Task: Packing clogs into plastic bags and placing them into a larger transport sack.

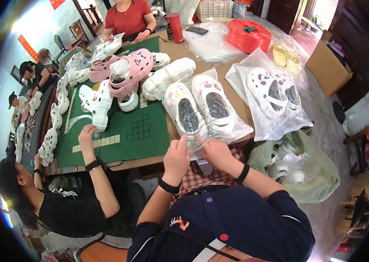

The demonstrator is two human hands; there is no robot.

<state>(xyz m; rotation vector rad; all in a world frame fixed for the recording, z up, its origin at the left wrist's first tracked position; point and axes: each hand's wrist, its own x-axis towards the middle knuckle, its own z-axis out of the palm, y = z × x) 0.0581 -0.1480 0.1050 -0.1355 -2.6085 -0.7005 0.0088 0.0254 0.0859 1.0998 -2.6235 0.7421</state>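
Note:
At the table's near edge lies a clear plastic bag (240,127) with a pair of white clogs (212,101) inside, decorated with coloured charms. My left hand (178,159) is closed in a pinch on the bag's near edge, by the heel of the left clog. Close beside it, my right hand (218,153) has its fingers closed on the same edge. To the right, a second clear bag (266,131) holds another pair of white clogs (268,92) with charms. Loose white clogs and pink clogs (134,72) are piled left of my bag.
A co-worker's hand (87,139) reaches over the green mat (149,153) at left. Behind the bags lie a red twine roll (249,36), a phone (197,30) and a red tumbler (175,28). A large greenish sack (319,174) of bagged shoes stands below the table's right side.

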